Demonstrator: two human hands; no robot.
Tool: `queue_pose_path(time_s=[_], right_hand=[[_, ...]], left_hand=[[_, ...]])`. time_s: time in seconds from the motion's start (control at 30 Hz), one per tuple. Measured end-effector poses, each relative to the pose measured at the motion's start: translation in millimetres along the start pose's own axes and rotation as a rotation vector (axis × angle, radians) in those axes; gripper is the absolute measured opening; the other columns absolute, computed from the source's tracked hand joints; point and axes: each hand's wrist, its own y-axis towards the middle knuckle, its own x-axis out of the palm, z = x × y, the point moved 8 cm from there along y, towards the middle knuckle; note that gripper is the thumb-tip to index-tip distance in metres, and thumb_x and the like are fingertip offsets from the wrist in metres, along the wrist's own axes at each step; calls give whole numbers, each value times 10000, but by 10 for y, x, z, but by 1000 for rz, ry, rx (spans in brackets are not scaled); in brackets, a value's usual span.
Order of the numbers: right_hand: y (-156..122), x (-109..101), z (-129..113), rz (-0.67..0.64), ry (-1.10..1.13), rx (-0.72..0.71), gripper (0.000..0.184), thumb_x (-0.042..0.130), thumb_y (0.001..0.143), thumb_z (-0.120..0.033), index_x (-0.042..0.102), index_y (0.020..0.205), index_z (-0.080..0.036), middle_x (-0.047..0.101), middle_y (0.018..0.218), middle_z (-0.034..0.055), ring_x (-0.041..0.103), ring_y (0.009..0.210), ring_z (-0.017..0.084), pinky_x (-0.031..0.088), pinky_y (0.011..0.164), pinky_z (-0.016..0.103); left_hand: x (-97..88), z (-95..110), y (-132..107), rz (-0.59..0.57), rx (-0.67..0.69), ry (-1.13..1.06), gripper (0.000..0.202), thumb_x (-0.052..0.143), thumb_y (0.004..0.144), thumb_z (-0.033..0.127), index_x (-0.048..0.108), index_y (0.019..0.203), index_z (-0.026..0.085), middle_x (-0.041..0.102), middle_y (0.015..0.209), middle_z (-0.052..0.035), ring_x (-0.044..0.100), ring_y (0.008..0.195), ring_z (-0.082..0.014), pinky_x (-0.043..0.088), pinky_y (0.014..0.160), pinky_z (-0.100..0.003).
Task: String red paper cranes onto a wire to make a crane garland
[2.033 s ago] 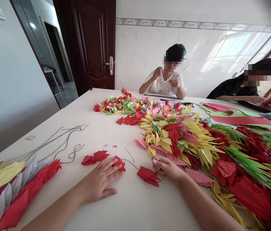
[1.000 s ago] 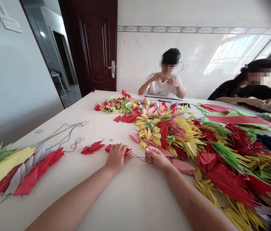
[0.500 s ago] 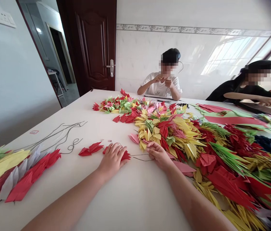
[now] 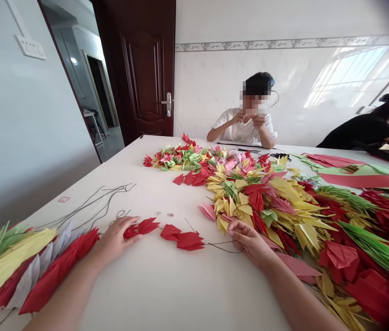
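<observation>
My left hand (image 4: pixel 116 238) lies on the white table (image 4: pixel 167 294), fingertips closed on a red folded paper piece (image 4: pixel 142 227). To its right two more red folded pieces (image 4: pixel 184 238) sit threaded on a thin dark wire (image 4: pixel 220 246). My right hand (image 4: pixel 248 238) pinches that wire at the edge of a big heap of folded paper pieces (image 4: pixel 270 197) in yellow, red, pink and green.
A long string of red, white, yellow and green folded pieces (image 4: pixel 25 266) lies at the near left. Loose wires (image 4: pixel 94 202) lie beyond it. One person in white (image 4: pixel 243 124) sits at the far side, another in black (image 4: pixel 370 131) at the right. Paper sheets (image 4: pixel 353 177) lie at the far right.
My left hand moved left from the threaded red pieces to the separate red piece. The threaded pieces now lie uncovered. My right hand stays on the wire.
</observation>
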Motion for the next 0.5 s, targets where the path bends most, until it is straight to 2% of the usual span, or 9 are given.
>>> queue_pose_path(time_s=[0.13, 0.3, 0.5], right_hand=[[-1, -15, 16, 8, 10, 11, 333, 730, 608, -394, 487, 704, -189, 274, 481, -100, 165, 399, 19, 86, 410, 222], [3, -43, 49, 8, 32, 24, 309, 723, 625, -389, 503, 715, -191, 270, 477, -98, 169, 400, 17, 87, 415, 222], [-4, -29, 37, 20, 22, 49, 330, 735, 601, -404, 506, 700, -189, 276, 471, -96, 173, 398, 18, 82, 414, 226]], left_hand=[[51, 53, 77, -98, 15, -80, 339, 483, 803, 467, 601, 1034, 248, 626, 1000, -36, 582, 934, -199, 487, 812, -331], [110, 14, 99, -119, -5, -79, 485, 537, 749, 525, 526, 1156, 261, 587, 1049, -42, 548, 972, -210, 455, 860, -355], [159, 14, 99, -163, 12, -74, 404, 530, 738, 560, 596, 976, 240, 575, 1027, -38, 529, 983, -208, 441, 872, -342]])
